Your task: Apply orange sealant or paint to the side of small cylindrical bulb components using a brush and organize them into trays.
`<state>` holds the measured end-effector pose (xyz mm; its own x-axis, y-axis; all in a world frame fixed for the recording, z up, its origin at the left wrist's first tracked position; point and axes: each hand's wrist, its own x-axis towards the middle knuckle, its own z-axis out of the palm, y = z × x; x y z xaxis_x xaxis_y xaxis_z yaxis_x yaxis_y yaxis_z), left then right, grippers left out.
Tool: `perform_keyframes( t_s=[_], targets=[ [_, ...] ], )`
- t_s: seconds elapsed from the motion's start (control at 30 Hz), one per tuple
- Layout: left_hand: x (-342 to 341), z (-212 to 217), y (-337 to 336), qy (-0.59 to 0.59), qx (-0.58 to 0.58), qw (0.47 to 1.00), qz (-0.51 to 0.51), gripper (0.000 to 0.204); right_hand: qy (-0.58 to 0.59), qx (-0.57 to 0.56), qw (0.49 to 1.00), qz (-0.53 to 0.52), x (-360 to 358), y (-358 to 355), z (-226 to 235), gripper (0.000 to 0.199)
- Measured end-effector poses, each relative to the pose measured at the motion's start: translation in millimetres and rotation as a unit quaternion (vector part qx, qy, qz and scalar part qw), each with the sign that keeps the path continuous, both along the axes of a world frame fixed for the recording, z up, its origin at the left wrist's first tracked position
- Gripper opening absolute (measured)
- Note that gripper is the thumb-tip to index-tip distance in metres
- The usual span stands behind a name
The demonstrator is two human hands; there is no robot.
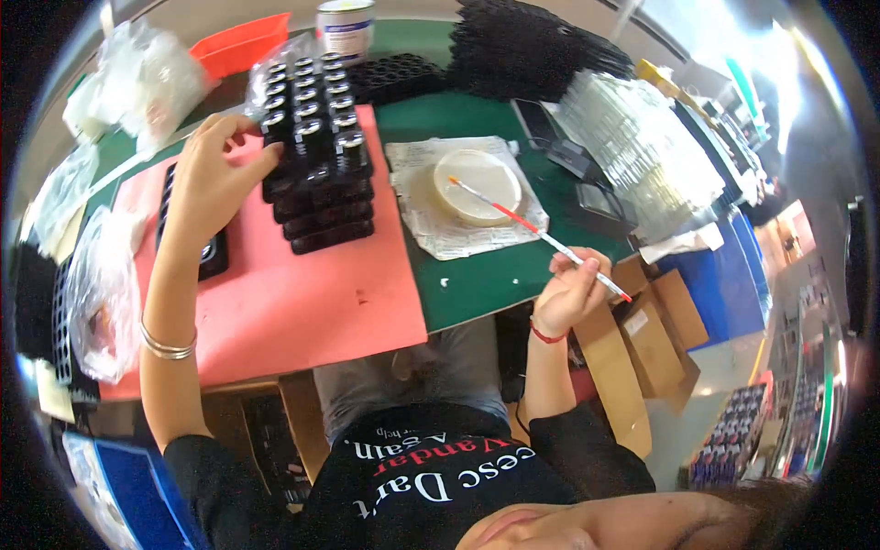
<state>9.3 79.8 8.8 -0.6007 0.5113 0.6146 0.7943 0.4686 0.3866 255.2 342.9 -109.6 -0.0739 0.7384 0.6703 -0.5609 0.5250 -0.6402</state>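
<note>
Bottom edge is all you: part of your head (596,527), then your black T-shirt (422,467) with white and red lettering, then your grey trousers (412,367) under the table edge.

Your right hand (570,291) has a thin white-and-red brush (541,231) pinched between thumb and fingers, tip pointing up and left over the round pale dish (486,217). Can't tell if the tip's actually touching what's in there. The dish sits on a wrinkled, whitish sheet (426,236) on the green tabletop (477,301).

Your left hand (215,174) is up at the left side of the stack of black trays (330,229), thumb and index finger apart, thumb right by the top tray's edge. Honestly can't tell if you're gripping it. That top tray is loaded with shiny-topped black cylinders (310,128) in rows, and the stack is on the pink mat (316,316). Another black piece (217,252) is half hidden behind your left forearm.

Further back you've got a white tub (346,35), an orange-red bin (240,48), a big pile of black trays (532,46), and clear plastic trays (632,137) over on the right.
</note>
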Motion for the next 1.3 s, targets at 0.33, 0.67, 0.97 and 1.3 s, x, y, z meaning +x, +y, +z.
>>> perform_keyframes(
  t_s=[0.33,0.67,0.97,1.3],
  targets=[
    [39.3,10.7,19.0,0.115,0.104,0.988,-0.009,0.028,0.000,-0.036,0.999,0.033,5.3,8.8,8.8,0.021],
    [92.7,-73.7,24.3,-0.222,0.027,0.902,-0.371,0.025,-0.124,0.126,0.984,-0.004,6.3,6.7,26.7,0.022],
    [84.5,-69.5,20.1,-0.437,0.038,0.850,-0.293,0.024,-0.130,0.139,0.981,-0.020,-0.5,1.4,28.3,0.019],
    [83.1,-71.9,23.2,-0.492,0.100,0.812,-0.298,0.021,-0.052,0.067,0.996,-0.006,-1.7,8.0,34.3,0.026]
  ],
)
